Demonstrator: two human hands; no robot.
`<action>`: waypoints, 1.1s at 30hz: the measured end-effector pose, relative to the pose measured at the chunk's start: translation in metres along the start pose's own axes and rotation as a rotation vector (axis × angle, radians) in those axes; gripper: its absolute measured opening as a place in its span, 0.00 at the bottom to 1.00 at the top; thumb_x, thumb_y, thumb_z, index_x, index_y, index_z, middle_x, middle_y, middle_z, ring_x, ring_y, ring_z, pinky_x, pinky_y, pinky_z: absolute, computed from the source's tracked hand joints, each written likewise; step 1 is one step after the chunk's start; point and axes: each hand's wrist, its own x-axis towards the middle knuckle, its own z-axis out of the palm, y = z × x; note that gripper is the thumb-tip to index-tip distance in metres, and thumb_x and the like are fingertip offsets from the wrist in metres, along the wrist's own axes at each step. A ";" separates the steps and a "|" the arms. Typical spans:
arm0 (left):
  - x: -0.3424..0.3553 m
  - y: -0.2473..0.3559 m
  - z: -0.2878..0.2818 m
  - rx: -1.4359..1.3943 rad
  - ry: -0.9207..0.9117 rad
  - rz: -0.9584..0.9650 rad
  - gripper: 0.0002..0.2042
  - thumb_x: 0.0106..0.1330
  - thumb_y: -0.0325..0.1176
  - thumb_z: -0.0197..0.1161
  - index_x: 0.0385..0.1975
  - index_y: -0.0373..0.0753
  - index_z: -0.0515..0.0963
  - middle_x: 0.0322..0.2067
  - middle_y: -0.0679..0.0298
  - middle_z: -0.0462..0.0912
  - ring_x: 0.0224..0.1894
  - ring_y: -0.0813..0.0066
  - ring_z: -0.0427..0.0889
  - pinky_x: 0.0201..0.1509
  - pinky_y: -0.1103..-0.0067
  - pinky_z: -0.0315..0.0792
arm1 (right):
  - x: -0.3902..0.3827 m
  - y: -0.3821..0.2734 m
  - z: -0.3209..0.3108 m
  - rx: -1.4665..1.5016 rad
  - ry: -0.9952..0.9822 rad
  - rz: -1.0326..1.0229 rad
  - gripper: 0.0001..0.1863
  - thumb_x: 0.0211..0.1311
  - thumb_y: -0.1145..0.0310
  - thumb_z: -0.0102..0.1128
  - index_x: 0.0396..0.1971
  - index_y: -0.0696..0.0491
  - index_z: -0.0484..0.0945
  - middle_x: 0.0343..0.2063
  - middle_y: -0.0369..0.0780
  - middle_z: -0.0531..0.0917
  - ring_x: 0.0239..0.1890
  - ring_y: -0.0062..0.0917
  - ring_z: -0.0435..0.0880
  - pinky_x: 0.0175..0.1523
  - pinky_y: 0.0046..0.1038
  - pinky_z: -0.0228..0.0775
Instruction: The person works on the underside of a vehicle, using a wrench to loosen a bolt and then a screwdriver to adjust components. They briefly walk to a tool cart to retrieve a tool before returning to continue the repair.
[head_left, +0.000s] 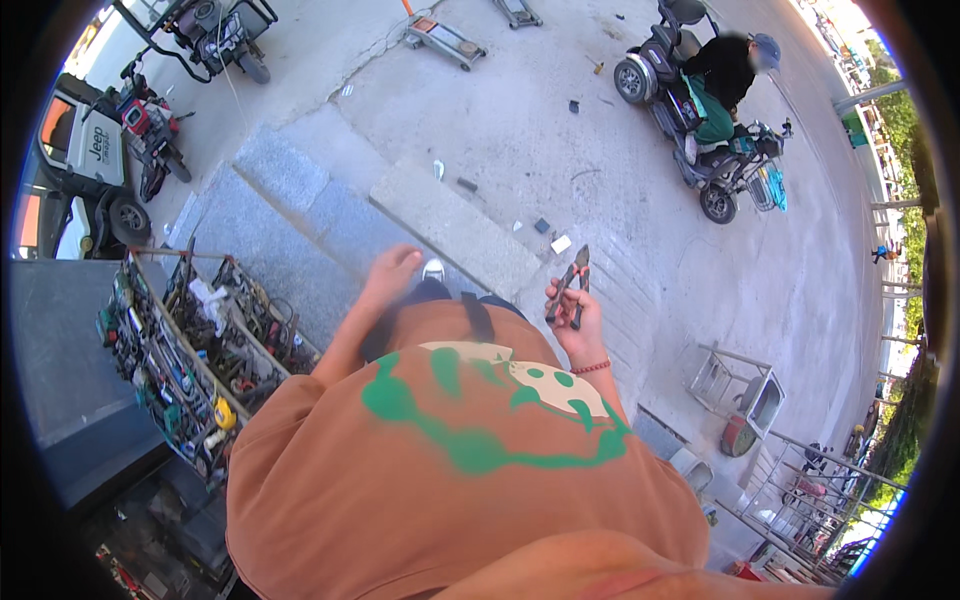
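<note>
My right hand (570,310) grips a pair of dark pliers (580,275) by the handles, its jaws pointing forward and up, away from my body. My left hand (395,262) is slightly blurred in front of my body, its fingers loosely apart and holding nothing. Below it a white sneaker (433,270) shows on stone steps (290,200). To the left of my left arm stands a metal rack (190,350) crowded with tools and parts.
A person (725,85) sits on a mobility scooter (717,180) at the upper right. Floor jacks (440,40) lie ahead. A red motorbike (140,125) and a small white vehicle (80,140) stand at the left. A metal frame (740,385) and railing (790,450) are at the right.
</note>
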 end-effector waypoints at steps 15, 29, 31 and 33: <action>0.413 0.048 -0.035 0.339 0.029 0.124 0.15 0.68 0.37 0.57 0.45 0.32 0.76 0.35 0.61 0.84 0.38 0.75 0.81 0.43 0.79 0.74 | 0.326 -0.213 0.084 0.190 0.015 -0.054 0.07 0.54 0.71 0.51 0.33 0.55 0.72 0.31 0.42 0.79 0.21 0.19 0.72 0.21 0.18 0.62; 0.788 -0.018 -0.080 -0.159 0.403 -0.627 0.10 0.63 0.28 0.54 0.39 0.29 0.73 0.20 0.59 0.76 0.17 0.75 0.73 0.16 0.81 0.65 | 0.670 -0.480 0.204 0.153 -0.139 -0.212 0.25 0.52 0.77 0.45 0.52 0.70 0.66 0.49 0.55 0.75 0.29 0.22 0.75 0.41 0.26 0.76; 0.912 -0.004 -0.058 -0.195 0.365 -0.559 0.10 0.62 0.28 0.54 0.39 0.28 0.73 0.19 0.60 0.75 0.17 0.75 0.73 0.16 0.82 0.64 | 0.740 -0.514 0.204 0.230 -0.178 -0.222 0.25 0.51 0.77 0.45 0.51 0.73 0.66 0.52 0.57 0.73 0.35 0.27 0.77 0.47 0.28 0.75; 1.045 0.026 -0.030 0.082 0.210 -0.416 0.09 0.64 0.31 0.53 0.35 0.32 0.75 0.21 0.64 0.76 0.19 0.78 0.74 0.19 0.82 0.68 | 0.787 -0.540 0.212 0.302 -0.186 -0.184 0.26 0.50 0.77 0.45 0.51 0.75 0.65 0.53 0.57 0.73 0.39 0.31 0.78 0.50 0.28 0.74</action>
